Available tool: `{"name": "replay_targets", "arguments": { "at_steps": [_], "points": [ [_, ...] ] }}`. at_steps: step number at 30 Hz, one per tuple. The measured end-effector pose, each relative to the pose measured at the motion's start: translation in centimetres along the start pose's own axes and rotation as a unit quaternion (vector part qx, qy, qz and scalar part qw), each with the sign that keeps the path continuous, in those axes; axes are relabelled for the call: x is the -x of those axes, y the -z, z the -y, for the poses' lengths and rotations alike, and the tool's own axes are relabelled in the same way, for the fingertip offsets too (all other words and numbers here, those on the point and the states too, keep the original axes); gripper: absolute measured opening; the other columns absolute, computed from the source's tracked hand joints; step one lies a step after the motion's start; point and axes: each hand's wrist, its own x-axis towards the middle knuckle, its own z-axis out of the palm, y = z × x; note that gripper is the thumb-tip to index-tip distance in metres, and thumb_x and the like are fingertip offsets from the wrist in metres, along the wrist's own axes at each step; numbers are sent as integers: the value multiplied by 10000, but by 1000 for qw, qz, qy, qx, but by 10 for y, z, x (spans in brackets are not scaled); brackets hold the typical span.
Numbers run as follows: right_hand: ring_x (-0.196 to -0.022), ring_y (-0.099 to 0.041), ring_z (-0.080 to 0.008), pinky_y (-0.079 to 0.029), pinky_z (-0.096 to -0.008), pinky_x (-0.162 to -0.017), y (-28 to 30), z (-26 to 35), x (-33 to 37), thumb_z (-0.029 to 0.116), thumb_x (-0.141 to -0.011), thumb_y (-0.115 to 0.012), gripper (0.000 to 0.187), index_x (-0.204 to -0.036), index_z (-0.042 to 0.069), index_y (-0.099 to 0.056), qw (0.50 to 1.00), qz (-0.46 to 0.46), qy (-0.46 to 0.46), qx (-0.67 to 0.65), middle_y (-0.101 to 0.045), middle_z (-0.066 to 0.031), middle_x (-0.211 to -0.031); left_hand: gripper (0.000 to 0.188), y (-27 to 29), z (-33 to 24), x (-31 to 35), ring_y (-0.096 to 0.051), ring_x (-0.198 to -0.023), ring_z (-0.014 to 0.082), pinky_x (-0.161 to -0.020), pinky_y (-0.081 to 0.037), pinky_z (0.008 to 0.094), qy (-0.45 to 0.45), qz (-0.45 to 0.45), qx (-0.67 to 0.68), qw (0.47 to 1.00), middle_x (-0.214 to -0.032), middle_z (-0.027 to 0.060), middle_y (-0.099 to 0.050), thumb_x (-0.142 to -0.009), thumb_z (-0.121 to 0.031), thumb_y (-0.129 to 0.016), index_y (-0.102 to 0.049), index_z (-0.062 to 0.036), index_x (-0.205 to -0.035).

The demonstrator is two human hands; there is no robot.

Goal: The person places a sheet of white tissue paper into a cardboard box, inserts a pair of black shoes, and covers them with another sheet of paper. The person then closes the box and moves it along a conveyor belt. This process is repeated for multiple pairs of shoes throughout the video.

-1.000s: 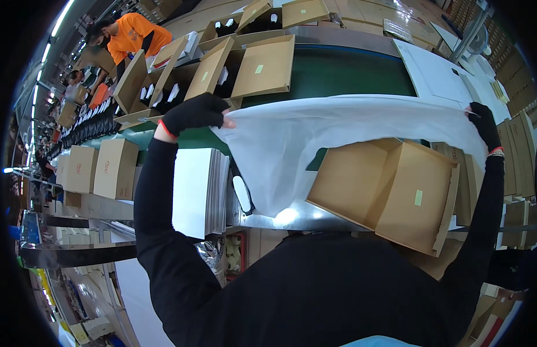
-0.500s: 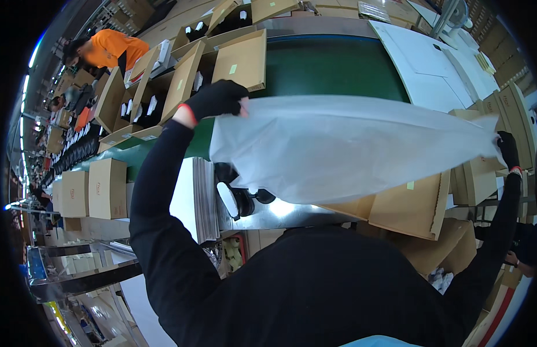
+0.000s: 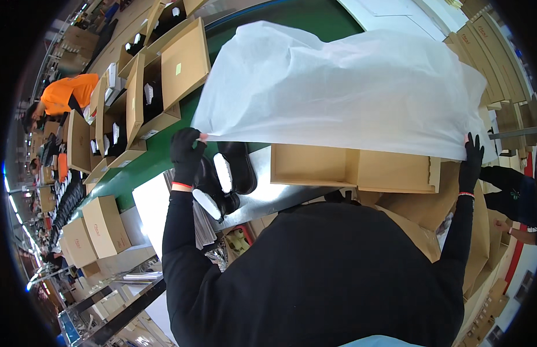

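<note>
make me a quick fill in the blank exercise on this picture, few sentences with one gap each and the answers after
1. The left hand and right hand are at the near edge of a thin sheet whose colour is ____.
2. Of the two hands, the black shoes are closer to the ____ one.
3. The cardboard box between the hands has its lid ____.
4. The co-worker's shirt at the picture's left is ____.

Missing words: white; left; open; orange

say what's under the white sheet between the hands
Below the thin white sheet's near edge, part of an open brown cardboard box shows; the box's far part and anything else there are covered.
</note>
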Motion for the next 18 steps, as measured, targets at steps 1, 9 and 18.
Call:
{"name": "replay_targets", "arguments": {
  "at_steps": [1,9,18],
  "points": [
    [-1404,-297,-273,-161,-486,-1157,0,1,10,-155,-607,-407,818,-1378,113,-465,1000,17,-14,2,-459,-94,-1431,189,-7,-2,4,-580,-875,282,-788,-432,394,1,24,-3,1000,-837,64,-619,-622,-95,-712,-662,-125,-802],
    [-1453,-126,-340,-51,-637,-1102,10,-9,52,183,-740,-713,890,-1500,203,-250,908,338,-196,154,-228,-116,-1557,179,25,-32,1,-578,-864,277,-795,-422,396,31,187,-13,982,-827,63,-625,-710,-243,-733,-699,-116,-831],
    [-1438,-148,-358,-102,-637,-1094,-50,190,-95,394,-840,-651,827,-1493,108,-232,990,38,128,-54,-199,-124,-1561,435,-87,-107,-1,-666,-745,299,-652,-494,417,141,177,-117,967,-784,135,-680,-806,-489,-634,-676,-98,-993]
  ]
}}
